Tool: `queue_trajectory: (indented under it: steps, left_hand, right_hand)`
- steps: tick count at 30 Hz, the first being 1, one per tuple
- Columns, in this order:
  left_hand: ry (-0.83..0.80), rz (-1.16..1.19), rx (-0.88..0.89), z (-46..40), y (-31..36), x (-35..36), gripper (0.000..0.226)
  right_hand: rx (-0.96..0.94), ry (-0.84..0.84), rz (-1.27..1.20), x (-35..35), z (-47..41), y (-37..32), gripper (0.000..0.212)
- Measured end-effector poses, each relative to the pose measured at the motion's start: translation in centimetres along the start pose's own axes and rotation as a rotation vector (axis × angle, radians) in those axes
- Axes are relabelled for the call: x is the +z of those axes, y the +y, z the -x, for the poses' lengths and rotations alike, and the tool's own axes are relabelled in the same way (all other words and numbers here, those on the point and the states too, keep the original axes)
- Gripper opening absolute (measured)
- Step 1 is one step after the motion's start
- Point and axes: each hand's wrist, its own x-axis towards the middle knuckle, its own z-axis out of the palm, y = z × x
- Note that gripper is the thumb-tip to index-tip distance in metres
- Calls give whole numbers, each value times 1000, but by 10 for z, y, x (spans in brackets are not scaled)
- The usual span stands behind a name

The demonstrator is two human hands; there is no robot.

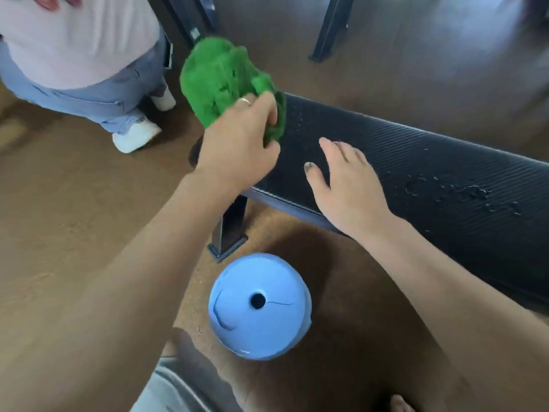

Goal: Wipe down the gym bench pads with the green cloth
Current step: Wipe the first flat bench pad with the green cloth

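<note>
A black ribbed gym bench pad (416, 162) runs from the centre to the right edge, with droplets of liquid on its right part. My left hand (240, 144) grips the bunched green cloth (222, 78), held just above the pad's left end. My right hand (347, 179) lies flat on the pad with its fingers spread, a little right of the cloth and holding nothing.
A blue round container (260, 306) with a dark hole in its top stands on the brown floor below the bench's leg (230, 227). Another person in jeans and white shoes (135, 136) stands at the upper left. Dark equipment legs (329, 28) rise at the back.
</note>
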Motion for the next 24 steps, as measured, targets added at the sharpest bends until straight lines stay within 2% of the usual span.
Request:
queue_trajectory:
  steps: [1, 2, 3, 5, 7, 9, 12, 16, 21, 24]
  left_hand:
    - [-199, -69, -27, 4, -2, 14, 35]
    - [-328, -106, -51, 7, -5, 26, 40]
    - [-360, -112, -71, 9, -8, 33, 41]
    - [-252, -98, -104, 2, -11, 34, 34]
    - [-153, -184, -48, -10, -19, 34, 30]
    - [-225, -295, 12, -18, -33, 42, 37]
    - [-401, -239, -7, -15, -45, 67, 56]
    - [-383, -215, -12, 4, -43, 81, 62]
    - [-389, -195, 227, 42, -37, 74, 67]
    - [-435, -158, 294, 26, -51, 77, 65]
  right_hand:
    - [4, -17, 67, 11, 4, 5, 62]
    - [21, -38, 125, 20, 8, 10, 66]
    - [40, -63, 178, 28, 13, 16, 68]
    - [62, -92, 283, 38, 19, 25, 69]
    - [72, -93, 348, 42, 19, 27, 65]
    - [92, -95, 368, 44, 16, 25, 63]
    - [95, -84, 398, 44, 14, 22, 61]
    - [93, -59, 424, 46, 15, 21, 56]
    - [88, -38, 454, 45, 15, 19, 56]
    - [97, -40, 472, 47, 13, 19, 57]
